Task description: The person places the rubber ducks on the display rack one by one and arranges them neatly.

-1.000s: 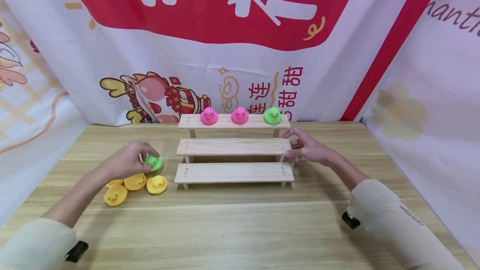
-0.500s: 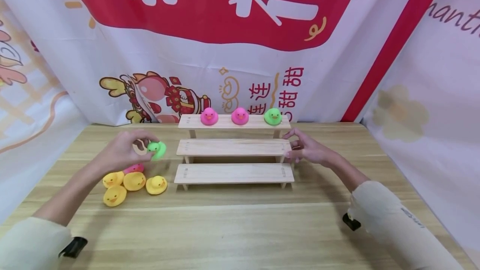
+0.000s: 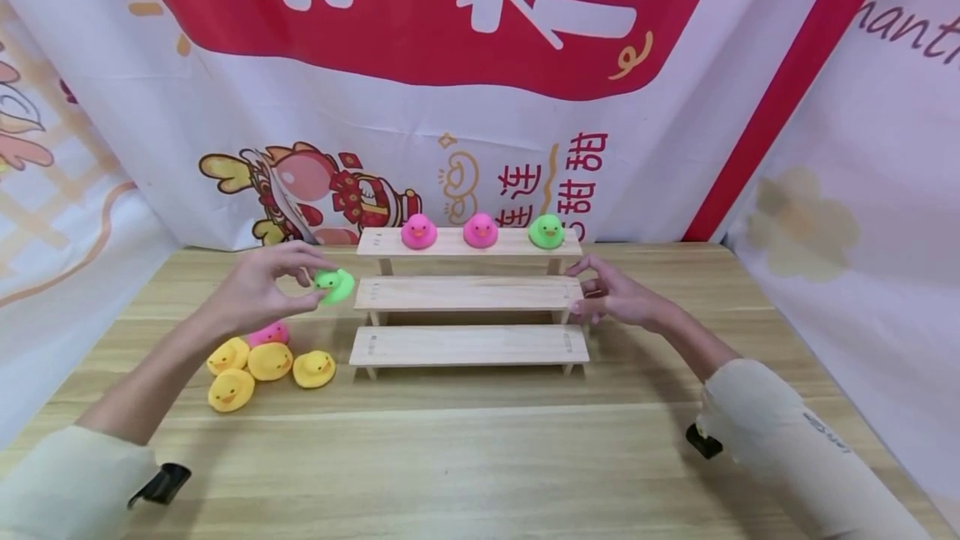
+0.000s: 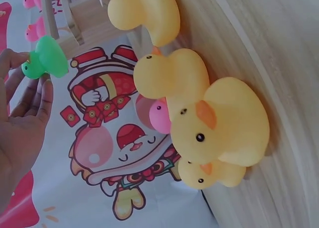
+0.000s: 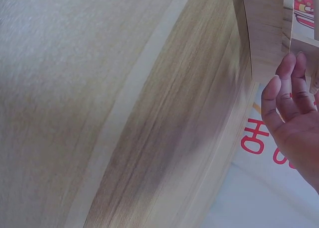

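A green duck [image 3: 335, 286] is pinched between the thumb and fingertips of the left hand [image 3: 258, 294], held above the table [image 3: 450, 465] just beside the left end of a wooden rack [image 3: 468, 346]; by being taken near the head, most of its body is left uncovered. The right hand [image 3: 618, 294] is set with bent fingers at the rack's opposite end, presumably to steady it, though whether the wood is gripped or only touched cannot be told. Nearer the person than the left hand, four yellow ducks [image 3: 313, 369] and a pink duck [image 3: 270, 333] are gathered, likely kept within its reach. Between the hands and farther back, two pink ducks [image 3: 480, 232] and a second green duck [image 3: 547, 232] are spaced along the top tier. Smooth, rubbery-looking, rounded bodies are contrasted with flat, pale, straight-edged boards.
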`<state>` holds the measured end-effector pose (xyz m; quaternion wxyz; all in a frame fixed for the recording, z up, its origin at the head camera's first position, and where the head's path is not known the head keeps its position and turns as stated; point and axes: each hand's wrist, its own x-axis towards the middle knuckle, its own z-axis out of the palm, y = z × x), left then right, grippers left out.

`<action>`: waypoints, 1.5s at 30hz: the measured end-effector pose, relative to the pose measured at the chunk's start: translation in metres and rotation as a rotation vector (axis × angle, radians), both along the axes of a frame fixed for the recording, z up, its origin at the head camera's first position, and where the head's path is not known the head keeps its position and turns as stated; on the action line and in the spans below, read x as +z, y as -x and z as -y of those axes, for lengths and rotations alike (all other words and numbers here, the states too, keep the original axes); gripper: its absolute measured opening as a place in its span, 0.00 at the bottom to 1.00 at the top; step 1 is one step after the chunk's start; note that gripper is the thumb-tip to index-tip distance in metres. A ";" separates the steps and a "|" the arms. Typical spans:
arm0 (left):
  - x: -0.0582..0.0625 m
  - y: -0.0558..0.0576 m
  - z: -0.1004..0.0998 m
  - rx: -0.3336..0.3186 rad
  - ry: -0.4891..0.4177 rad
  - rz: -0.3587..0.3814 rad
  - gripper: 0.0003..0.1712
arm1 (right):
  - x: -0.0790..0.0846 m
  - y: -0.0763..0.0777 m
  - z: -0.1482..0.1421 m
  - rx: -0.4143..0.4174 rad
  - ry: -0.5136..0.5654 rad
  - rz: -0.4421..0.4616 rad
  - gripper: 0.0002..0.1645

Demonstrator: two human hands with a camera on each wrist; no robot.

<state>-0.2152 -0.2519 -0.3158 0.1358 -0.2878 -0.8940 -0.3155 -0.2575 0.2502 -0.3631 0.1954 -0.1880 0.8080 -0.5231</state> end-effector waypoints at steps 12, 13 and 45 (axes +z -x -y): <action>0.001 0.008 -0.026 -0.091 -0.064 0.015 0.20 | 0.002 0.000 -0.001 0.008 0.002 -0.014 0.32; 0.001 0.009 -0.029 -0.099 -0.067 0.022 0.20 | 0.002 -0.001 -0.001 0.005 -0.003 -0.016 0.32; 0.000 0.023 -0.118 -0.265 -0.154 0.097 0.17 | 0.001 0.000 0.000 0.008 0.014 -0.002 0.31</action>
